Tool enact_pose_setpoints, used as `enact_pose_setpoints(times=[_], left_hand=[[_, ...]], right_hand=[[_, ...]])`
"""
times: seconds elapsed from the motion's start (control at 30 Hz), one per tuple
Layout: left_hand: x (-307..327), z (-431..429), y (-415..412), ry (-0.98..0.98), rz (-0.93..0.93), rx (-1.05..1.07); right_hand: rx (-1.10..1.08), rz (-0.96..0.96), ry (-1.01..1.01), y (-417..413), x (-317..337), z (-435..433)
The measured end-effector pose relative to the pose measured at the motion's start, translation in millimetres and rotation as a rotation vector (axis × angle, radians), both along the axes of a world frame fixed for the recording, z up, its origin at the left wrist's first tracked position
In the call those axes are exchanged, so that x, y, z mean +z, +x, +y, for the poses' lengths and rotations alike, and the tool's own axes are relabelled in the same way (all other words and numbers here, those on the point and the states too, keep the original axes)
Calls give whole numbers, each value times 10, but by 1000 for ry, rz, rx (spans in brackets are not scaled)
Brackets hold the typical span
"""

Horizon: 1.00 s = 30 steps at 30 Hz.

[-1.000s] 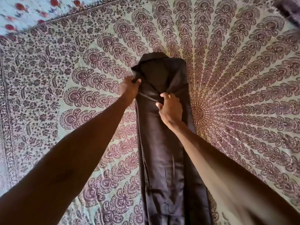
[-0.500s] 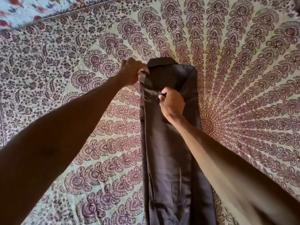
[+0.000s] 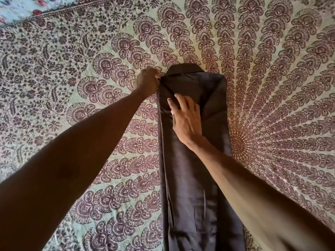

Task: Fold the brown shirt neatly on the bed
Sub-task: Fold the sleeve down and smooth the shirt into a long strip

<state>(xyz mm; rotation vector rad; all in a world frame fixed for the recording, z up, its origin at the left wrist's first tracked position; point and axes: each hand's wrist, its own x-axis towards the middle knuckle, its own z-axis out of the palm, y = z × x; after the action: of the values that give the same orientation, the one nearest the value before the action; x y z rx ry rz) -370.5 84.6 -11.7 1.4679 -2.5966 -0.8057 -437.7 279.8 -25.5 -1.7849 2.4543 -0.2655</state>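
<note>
Bedspread of pale green cotton printed with a maroon peacock-feather mandala fills my view. On it, just left of the mandala's centre, lies the glossy dark brown shirt, folded into one long narrow strip that runs from its collar at the far end out past the near edge of the frame.

My left hand has its fingers bunched together and pinching the strip's far left corner, beside the collar. My right hand lies palm down on the cloth, fingers slightly apart and holding nothing.

Risks, as I judge them:
- The fabric looks slick, so the folded-in left edge may slide open if the pinch lets go before the palm has pressed it flat.
- A pull at one corner could skew the collar and leave the strip uneven.
- The near end is hidden, so creases there would go unnoticed.

Count: one shirt, one collar, two hands, one bedspread, and one strip of red-flowered pale cloth at the far left corner.
</note>
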Motion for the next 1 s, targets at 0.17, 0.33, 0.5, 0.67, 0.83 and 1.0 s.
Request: enact_pose_setpoints(times=[0.17, 0.33, 0.5, 0.67, 0.83, 1.0], left_hand=[[-32, 10, 93, 72, 207, 238], [-66, 399, 197, 237, 181, 450], [-57, 621, 195, 221, 106, 357], [-21, 673, 209, 210, 193, 471], [88, 1258, 337, 175, 172, 507], [77, 1853, 620, 170, 153, 475]], right_hand=[[77, 50, 165, 18, -145, -3], [47, 47, 218, 6, -168, -138], [-38, -2, 155, 75, -9, 59], [-75, 5, 170, 180, 52, 724], [-61, 30, 228, 283, 65, 1216], [-64, -15, 259, 547, 71, 1638]])
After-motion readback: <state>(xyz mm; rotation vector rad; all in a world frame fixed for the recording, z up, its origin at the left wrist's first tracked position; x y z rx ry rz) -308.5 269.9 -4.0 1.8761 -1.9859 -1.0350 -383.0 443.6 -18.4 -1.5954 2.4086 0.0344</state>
